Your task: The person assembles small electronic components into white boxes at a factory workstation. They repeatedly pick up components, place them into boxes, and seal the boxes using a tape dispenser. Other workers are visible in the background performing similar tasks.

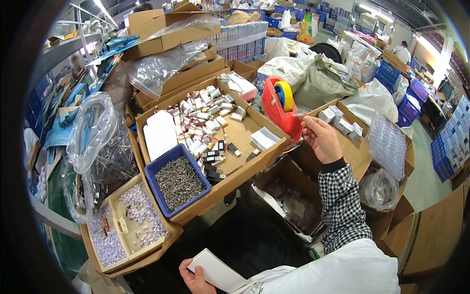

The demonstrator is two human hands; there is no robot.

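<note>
My left hand [197,280], low in view, is closed on a flat white box [218,270] held near my body. Farther up and to the right, my right hand [323,139] pinches the end of the tape at the front of a red tape dispenser [280,110], its thumb and forefinger together. The dispenser carries a roll of tape on a yellow core [288,96] and stands at the right edge of a cardboard tray [247,142]. How much tape is between the fingertips is too small to see.
The tray holds a pile of small silver battery packs [205,110], black USB plugs [213,157] and a white stack [265,138]. Left of me are a blue bin of screws [177,185] and a divided box of small white parts [142,213]. Bubble wrap [387,139] lies right; an open carton [289,196] stands below.
</note>
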